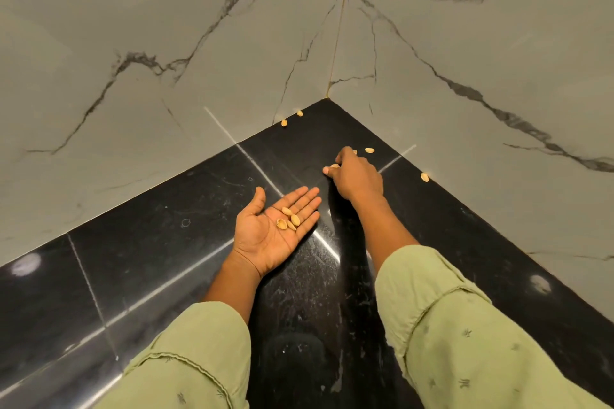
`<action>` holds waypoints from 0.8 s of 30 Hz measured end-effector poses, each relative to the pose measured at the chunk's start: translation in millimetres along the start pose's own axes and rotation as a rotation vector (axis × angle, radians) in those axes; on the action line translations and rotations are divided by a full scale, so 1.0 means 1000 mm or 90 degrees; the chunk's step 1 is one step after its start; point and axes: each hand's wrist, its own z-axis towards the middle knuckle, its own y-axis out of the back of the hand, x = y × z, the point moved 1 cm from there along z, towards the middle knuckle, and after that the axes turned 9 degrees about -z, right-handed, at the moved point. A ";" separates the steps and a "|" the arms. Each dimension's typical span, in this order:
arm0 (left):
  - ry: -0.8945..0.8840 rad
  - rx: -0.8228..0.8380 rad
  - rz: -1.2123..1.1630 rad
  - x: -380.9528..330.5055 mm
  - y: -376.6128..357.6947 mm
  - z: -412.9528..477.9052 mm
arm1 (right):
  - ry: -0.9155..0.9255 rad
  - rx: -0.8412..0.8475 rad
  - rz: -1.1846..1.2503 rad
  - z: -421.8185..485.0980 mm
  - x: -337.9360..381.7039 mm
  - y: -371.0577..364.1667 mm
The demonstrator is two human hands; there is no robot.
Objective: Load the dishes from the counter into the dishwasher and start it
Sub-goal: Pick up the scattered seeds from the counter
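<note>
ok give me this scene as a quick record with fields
surface: black glossy counter, in a corner of marble-look walls
left: left hand palm up, flat, carrying a few nut shells
right: right hand pinches a single shell at the counter
loose: stray shells along the far wall, another shell by the right-side wall
dishes: none in view

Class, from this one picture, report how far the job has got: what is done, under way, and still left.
Done: a few gathered shells lie on the open left hand. Under way: the right hand pinches one shell off the black counter. Left: loose shells by the walls. No dishes or dishwasher show, so loading and starting cannot be judged.
</note>
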 end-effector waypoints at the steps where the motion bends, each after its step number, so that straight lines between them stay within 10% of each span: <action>1: 0.001 0.005 -0.006 0.000 0.000 0.000 | -0.001 0.006 -0.021 0.002 0.003 0.000; 12: -0.024 -0.024 -0.005 0.001 -0.002 -0.003 | 0.051 -0.113 -0.163 -0.016 0.007 -0.016; 18: -0.020 -0.056 0.000 0.001 -0.004 -0.004 | -0.268 0.014 0.897 -0.028 -0.028 -0.004; 24: 0.031 0.002 -0.006 0.005 -0.001 -0.003 | -0.275 0.020 1.169 -0.066 -0.049 -0.006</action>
